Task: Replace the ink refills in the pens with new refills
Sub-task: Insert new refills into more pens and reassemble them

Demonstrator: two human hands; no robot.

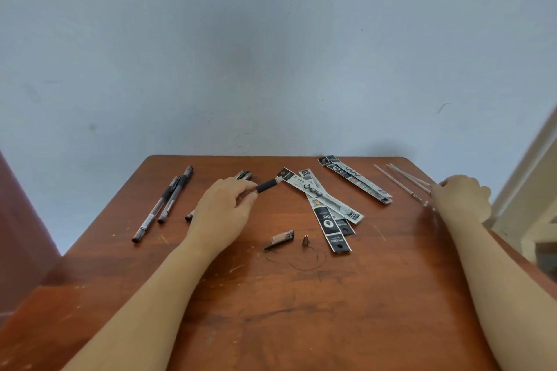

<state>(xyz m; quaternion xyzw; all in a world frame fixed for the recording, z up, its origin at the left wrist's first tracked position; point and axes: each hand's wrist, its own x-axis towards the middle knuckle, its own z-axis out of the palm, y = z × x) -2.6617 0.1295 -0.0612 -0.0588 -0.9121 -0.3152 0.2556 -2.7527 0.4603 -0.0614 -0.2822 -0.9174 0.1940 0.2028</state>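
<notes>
Right now the left hand (224, 208) pinches a pen barrel (268, 185), its black sleeve jutting past the fingers. Beyond the grip fan refill packets (327, 205). Nearer are one cap (283, 238), one tip cone (306, 240) and open table (271, 310), with two pens (164, 205) to the left. At the right edge the curled right hand (461, 197) meets three bare refills (404, 182), its hold unclear.

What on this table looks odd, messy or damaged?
Dark ink scribbles mark the wooden table beside the loose pen cap and metal tip. The refill packets lie crossed over one another, askew.
</notes>
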